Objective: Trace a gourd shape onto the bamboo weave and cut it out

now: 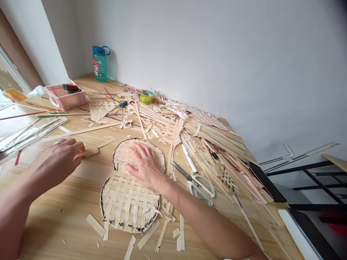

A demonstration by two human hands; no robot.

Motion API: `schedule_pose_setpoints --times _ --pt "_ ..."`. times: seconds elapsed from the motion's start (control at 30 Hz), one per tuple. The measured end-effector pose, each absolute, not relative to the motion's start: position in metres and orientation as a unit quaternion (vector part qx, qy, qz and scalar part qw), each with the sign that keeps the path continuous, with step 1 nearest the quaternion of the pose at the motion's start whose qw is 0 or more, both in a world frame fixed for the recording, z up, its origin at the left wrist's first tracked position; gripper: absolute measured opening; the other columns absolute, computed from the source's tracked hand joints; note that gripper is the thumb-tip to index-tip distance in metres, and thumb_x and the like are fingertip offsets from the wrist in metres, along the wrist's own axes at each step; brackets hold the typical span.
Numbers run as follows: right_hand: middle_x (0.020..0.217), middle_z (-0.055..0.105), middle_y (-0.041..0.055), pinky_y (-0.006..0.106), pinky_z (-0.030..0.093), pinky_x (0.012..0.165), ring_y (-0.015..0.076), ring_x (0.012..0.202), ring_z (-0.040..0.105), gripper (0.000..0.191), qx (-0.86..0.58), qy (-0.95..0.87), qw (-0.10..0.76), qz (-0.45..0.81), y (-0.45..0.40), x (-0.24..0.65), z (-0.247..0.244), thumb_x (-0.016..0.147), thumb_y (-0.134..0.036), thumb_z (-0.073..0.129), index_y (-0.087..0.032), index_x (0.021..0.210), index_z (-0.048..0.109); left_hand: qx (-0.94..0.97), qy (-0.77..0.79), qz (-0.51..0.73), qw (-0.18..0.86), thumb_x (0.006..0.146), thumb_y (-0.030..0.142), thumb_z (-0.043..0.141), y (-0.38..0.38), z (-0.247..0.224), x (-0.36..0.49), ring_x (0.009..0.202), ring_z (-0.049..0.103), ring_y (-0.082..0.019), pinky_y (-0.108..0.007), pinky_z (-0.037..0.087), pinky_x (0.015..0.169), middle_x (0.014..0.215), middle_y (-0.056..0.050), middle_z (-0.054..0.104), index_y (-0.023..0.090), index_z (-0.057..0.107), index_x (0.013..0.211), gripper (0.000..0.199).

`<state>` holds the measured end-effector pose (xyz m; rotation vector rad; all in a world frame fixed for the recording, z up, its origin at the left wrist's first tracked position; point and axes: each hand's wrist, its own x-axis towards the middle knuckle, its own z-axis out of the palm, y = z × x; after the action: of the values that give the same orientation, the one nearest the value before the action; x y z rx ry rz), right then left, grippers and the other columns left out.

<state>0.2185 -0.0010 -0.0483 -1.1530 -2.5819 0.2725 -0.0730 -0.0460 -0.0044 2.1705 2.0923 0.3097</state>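
Note:
A woven bamboo piece (127, 206), shaped like a gourd with two rounded lobes, lies flat on the wooden table. Black marks run along much of its rim, and a white tie hangs at its lower right edge. My right hand (145, 164) rests on the upper lobe, fingers spread and palm down. To the left of the weave, my left hand (63, 155) is closed around a short bamboo strip (90, 152), whose end sticks out past the fingertips. Scissors (202, 186) with pale handles lie partly spread beside my right forearm, next to a white marker (189, 158).
Loose bamboo strips (217, 137) pile up along the wall side. Cut scraps (96, 224) lie round the weave's lower end. Farther back are a roll of tape (146, 96), a pink basket (66, 99) and a teal bottle (100, 65). A black metal frame (311, 177) stands at the right.

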Motion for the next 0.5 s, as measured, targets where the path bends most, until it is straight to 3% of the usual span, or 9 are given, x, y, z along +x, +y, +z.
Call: schedule_pose_setpoints --times 0.13,0.37,0.5 --pt "0.159 0.046 0.0156 0.054 0.035 0.12 0.0332 0.149 0.035 0.055 -0.403 -0.9 0.14 0.086 0.0 0.218 -0.047 0.1 -0.048 0.058 -0.016 0.145 0.053 0.729 0.684 0.03 0.023 0.09 0.022 0.045 -0.041 -0.009 -0.069 0.083 0.068 -0.027 -0.033 0.045 0.067 0.096 -0.008 0.071 0.024 0.062 0.092 0.018" --pt "0.158 0.048 0.0148 0.052 0.034 0.12 0.0325 0.149 0.036 0.056 -0.394 -0.904 0.141 0.082 0.003 0.217 -0.048 0.1 -0.05 0.06 -0.015 0.144 0.054 0.713 0.696 0.085 -0.026 0.097 0.029 0.041 -0.038 -0.003 -0.05 0.093 0.067 -0.029 -0.035 0.048 0.073 0.109 -0.011 0.072 0.023 0.06 0.104 0.022" --pt "0.157 0.049 0.0146 0.053 0.036 0.118 0.0336 0.147 0.038 0.055 -0.4 -0.902 0.148 0.068 0.002 0.216 -0.051 0.1 -0.052 0.058 -0.018 0.143 0.055 0.737 0.654 0.155 0.067 0.095 0.029 0.046 -0.038 -0.01 -0.025 0.086 0.069 -0.027 -0.035 0.049 0.078 0.096 -0.008 0.073 0.023 0.061 0.1 0.018"
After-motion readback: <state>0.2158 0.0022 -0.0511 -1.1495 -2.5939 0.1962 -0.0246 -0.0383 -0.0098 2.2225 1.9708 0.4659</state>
